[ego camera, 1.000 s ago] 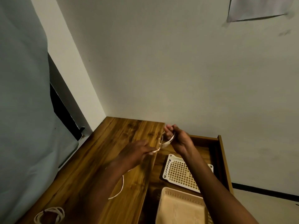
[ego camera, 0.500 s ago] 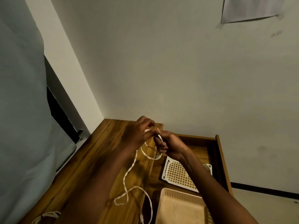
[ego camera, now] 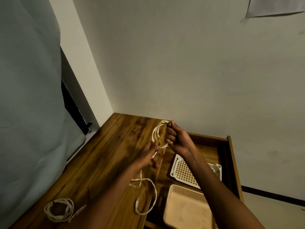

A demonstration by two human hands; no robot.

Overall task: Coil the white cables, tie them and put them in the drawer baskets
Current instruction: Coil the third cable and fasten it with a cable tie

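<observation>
Wooden desk [ego camera: 102, 162] is carrying the white cable [ego camera: 155, 134]; above it, right hand [ego camera: 176, 139] is gripping its loops, left hand [ego camera: 148, 154] pinching the slack. Loose tail risks snagging, unravelling loops.

We saw a worktop [ego camera: 105, 156] of dark brown wood with a plain grain and a slight sheen. The drawer [ego camera: 231, 156] was of like wood. The white cable [ego camera: 155, 134] looked flat and matt, as did the second cable [ego camera: 59, 209]. The white basket [ego camera: 181, 172] was latticed plastic; the cream basket [ego camera: 184, 210] smooth plastic. The wall [ego camera: 181, 71] was matt plaster, the curtain [ego camera: 28, 96] soft cloth, the sheet [ego camera: 274, 5] paper.
</observation>
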